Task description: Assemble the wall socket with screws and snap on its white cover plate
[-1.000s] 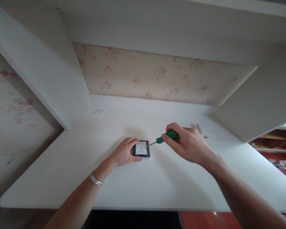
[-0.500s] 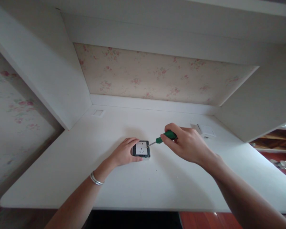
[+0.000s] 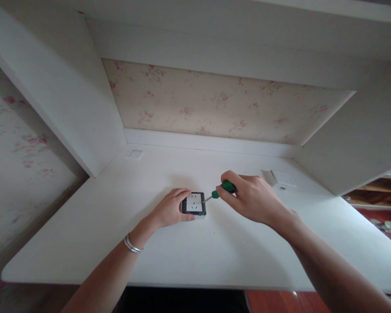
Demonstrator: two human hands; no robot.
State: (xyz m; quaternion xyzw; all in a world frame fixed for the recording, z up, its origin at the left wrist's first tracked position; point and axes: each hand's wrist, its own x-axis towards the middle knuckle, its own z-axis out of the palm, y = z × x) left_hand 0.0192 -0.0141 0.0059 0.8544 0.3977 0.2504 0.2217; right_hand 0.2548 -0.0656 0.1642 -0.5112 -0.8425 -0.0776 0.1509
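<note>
A wall socket (image 3: 194,202) with a white face and a black frame sits on a pale box on the white desk. My left hand (image 3: 172,208) grips it from the left, fingers on the far edge and thumb along the near edge. In my right hand (image 3: 250,195) is a screwdriver (image 3: 227,187) with a green handle, closed in the fingers. Its thin metal shaft slants down to the left, and the tip meets the right side of the socket's frame. Whatever lies right under the tip is too small to make out.
A white square frame (image 3: 135,154) lies at the back left of the desk (image 3: 84,243). White flat pieces (image 3: 283,178) and a small item (image 3: 282,188) lie at the back right. White side panels and a flowered wall (image 3: 198,104) enclose the back.
My right hand and the screwdriver have shifted slightly left and down. The screwdriver's tip stays at the socket's right side. My left hand keeps its hold.
</note>
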